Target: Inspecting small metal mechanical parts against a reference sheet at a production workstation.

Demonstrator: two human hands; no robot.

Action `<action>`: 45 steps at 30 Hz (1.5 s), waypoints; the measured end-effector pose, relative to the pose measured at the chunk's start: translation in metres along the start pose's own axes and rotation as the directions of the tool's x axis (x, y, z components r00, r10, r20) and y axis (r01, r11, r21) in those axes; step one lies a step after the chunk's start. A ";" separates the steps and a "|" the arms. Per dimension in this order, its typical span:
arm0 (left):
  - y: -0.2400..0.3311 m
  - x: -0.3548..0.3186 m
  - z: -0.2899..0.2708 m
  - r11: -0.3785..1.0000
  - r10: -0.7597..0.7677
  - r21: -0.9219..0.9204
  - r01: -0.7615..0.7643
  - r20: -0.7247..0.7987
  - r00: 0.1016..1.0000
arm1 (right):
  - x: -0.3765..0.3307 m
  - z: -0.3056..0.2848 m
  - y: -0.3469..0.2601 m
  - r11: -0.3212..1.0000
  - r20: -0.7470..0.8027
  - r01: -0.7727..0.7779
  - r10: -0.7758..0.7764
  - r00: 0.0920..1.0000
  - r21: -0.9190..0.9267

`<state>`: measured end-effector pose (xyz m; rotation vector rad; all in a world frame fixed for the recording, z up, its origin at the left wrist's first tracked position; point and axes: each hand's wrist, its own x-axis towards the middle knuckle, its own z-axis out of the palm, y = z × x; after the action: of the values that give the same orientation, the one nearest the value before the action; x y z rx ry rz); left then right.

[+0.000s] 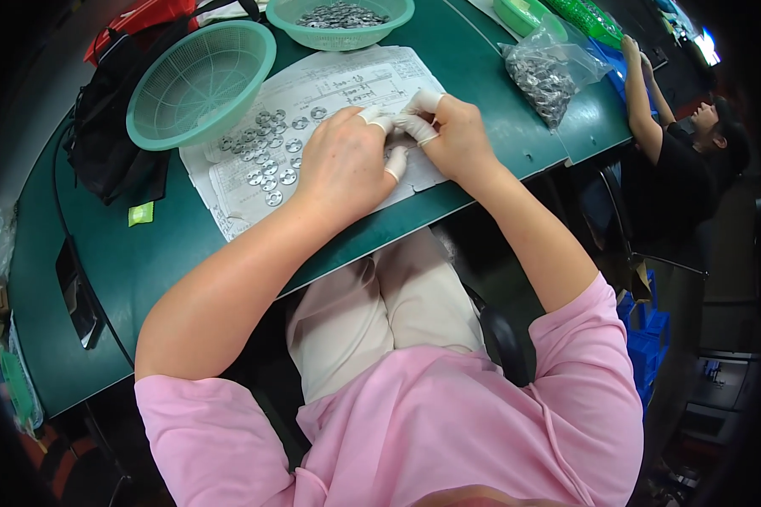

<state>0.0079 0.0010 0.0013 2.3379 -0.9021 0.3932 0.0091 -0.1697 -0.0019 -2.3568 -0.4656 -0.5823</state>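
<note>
My left hand [344, 159] and my right hand [458, 139] meet over a printed drawing sheet [364, 71] on the green table. White finger cots cover several fingertips on both. The fingers are bent and pinched together between the hands; whatever they hold is hidden behind them. To the left of my left hand, several small round metal discs [269, 166] with holes lie spread on the sheet. One more disc [318, 112] rests just beyond that hand.
A green mesh basket [255, 101] stands at the left, and another basket [340, 39] with metal parts is farther back. A clear bag [543, 80] of metal parts lies right. A phone [78, 296] and black bag [114, 135] are at left. Another person [693, 169] works at far right.
</note>
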 end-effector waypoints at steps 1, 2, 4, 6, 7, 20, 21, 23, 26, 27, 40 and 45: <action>0.001 0.002 -0.004 0.999 -0.036 -0.027 0.036 0.021 0.999 | 0.002 0.001 0.001 1.000 -0.004 0.010 -0.010 1.000 -0.012; 0.001 0.004 -0.006 1.000 -0.023 -0.020 0.023 0.022 0.999 | 0.001 0.001 0.001 1.000 -0.019 0.010 -0.010 1.000 -0.012; 0.003 0.005 -0.008 0.998 -0.057 -0.009 0.057 0.037 0.998 | 0.000 0.004 0.004 1.000 -0.034 -0.006 0.006 0.999 0.006; 0.004 0.006 -0.011 0.998 -0.056 0.016 0.056 0.044 0.997 | 0.000 0.004 0.005 1.000 -0.066 -0.007 0.009 0.998 0.022; 0.003 0.006 -0.011 0.998 -0.063 0.007 0.062 0.051 0.997 | 0.000 0.004 0.005 0.997 -0.053 -0.042 0.045 0.998 0.063; 0.001 0.007 -0.002 0.996 0.090 0.005 -0.090 -0.029 0.996 | -0.007 -0.016 0.008 0.905 0.113 -0.220 0.191 0.975 0.364; 0.001 0.007 -0.001 0.996 0.094 -0.004 -0.094 -0.038 0.995 | -0.008 -0.021 0.006 0.923 0.132 -0.192 0.156 0.979 0.335; 0.000 0.007 -0.002 0.995 0.097 -0.009 -0.097 -0.014 0.995 | -0.010 -0.029 0.004 0.924 0.139 -0.185 0.146 0.979 0.334; -0.001 0.007 -0.002 0.995 0.100 -0.028 -0.100 0.015 0.995 | -0.014 -0.034 0.007 0.934 0.161 -0.165 0.118 0.980 0.317; -0.001 0.007 -0.001 0.991 0.129 -0.028 -0.128 0.032 0.991 | -0.016 -0.034 0.009 0.926 0.147 -0.172 0.129 0.981 0.336; 0.010 0.005 0.004 0.965 0.247 0.053 -0.256 0.131 0.960 | -0.025 -0.031 0.008 0.991 -0.029 -0.069 0.073 0.997 0.114; 0.007 0.003 0.009 0.965 0.251 0.048 -0.258 0.110 0.962 | -0.025 -0.030 0.009 0.987 -0.041 -0.072 0.079 0.996 0.147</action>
<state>0.0059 -0.0106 -0.0009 2.3214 -1.2651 0.4120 -0.0156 -0.2008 0.0012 -2.2073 -0.3829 -0.5481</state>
